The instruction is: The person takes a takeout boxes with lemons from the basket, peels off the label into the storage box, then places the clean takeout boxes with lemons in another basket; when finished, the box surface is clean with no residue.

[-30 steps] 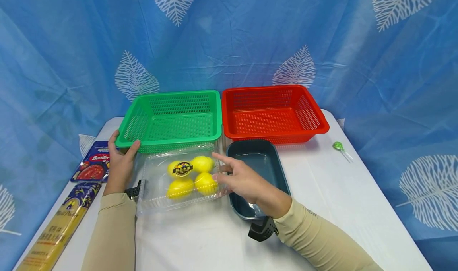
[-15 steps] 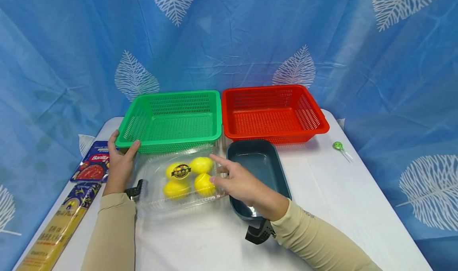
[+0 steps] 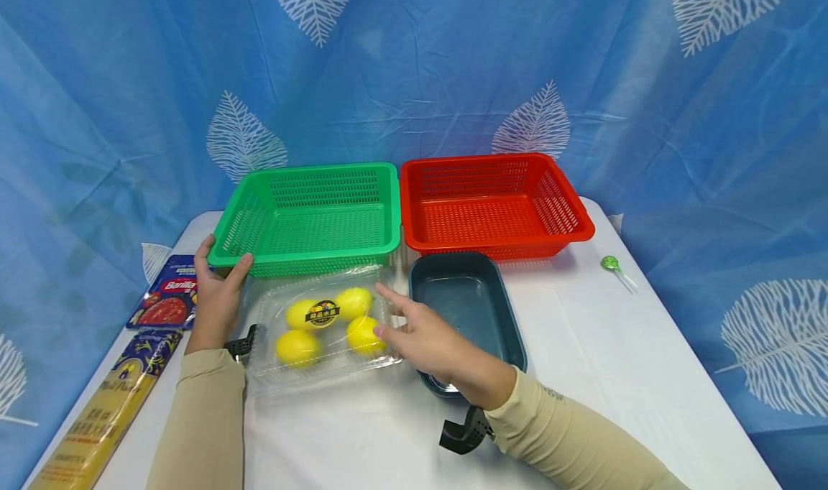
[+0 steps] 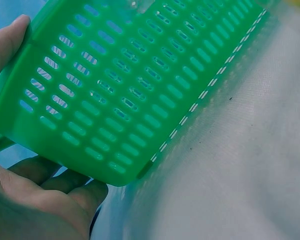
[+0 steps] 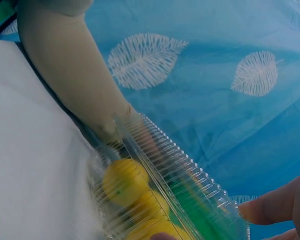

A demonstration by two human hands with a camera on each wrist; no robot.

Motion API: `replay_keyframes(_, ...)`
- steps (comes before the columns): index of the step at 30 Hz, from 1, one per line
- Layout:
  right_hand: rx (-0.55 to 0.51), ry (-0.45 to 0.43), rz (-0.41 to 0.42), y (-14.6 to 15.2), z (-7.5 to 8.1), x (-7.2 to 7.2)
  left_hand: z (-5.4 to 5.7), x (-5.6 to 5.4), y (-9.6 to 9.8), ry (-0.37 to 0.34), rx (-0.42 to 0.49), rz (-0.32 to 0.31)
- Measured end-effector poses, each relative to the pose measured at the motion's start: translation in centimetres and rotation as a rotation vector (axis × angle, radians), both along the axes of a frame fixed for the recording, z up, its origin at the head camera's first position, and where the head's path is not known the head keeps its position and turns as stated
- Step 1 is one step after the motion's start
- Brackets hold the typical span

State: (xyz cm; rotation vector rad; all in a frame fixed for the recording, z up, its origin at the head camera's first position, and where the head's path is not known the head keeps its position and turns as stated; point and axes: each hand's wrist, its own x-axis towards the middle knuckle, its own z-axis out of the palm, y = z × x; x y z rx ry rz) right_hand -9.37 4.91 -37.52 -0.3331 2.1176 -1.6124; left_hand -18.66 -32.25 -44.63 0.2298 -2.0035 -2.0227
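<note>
My left hand (image 3: 218,299) grips the near left corner of the green plastic basket (image 3: 323,251). In the left wrist view its thumb lies along one side of the corner and its fingers (image 4: 65,180) curl at the other. My right hand (image 3: 430,338) holds the right end of a clear plastic fruit box (image 3: 268,314) between thumb and fingers. Several yellow lemons (image 3: 298,347) lie inside the box, gathered toward its left and middle. A black label (image 3: 322,314) sits on the lid. The right wrist view shows the ribbed box wall (image 5: 175,145) tilted, with lemons (image 5: 125,181) behind it.
A red basket (image 3: 498,247) stands beside the green one. Under my right forearm lies a dark blue oval-cornered dish (image 3: 511,325). A green lollipop (image 3: 609,263) is at the right. At the left are a blue Barilla pouch (image 3: 168,296) and a yellow pasta packet (image 3: 106,411).
The lemons have shifted left inside the clear box. My right hand and the box's right end have moved slightly left and down. My left hand stays at the green basket's corner.
</note>
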Motion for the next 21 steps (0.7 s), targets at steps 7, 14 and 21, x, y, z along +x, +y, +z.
replay_keyframes(7,-0.007,0.022,-0.003,-0.3,-0.5,1.0,-0.1,0.0,0.0,0.015,0.016,-0.011)
replay_keyframes(14,-0.033,-0.004,-0.011,-0.3,-0.6,1.5,-0.2,0.0,-0.1,0.007,-0.005,-0.013)
replay_keyframes(21,0.013,-0.027,-0.02,-0.3,-0.7,1.7,-0.1,0.1,0.0,0.022,0.013,-0.03)
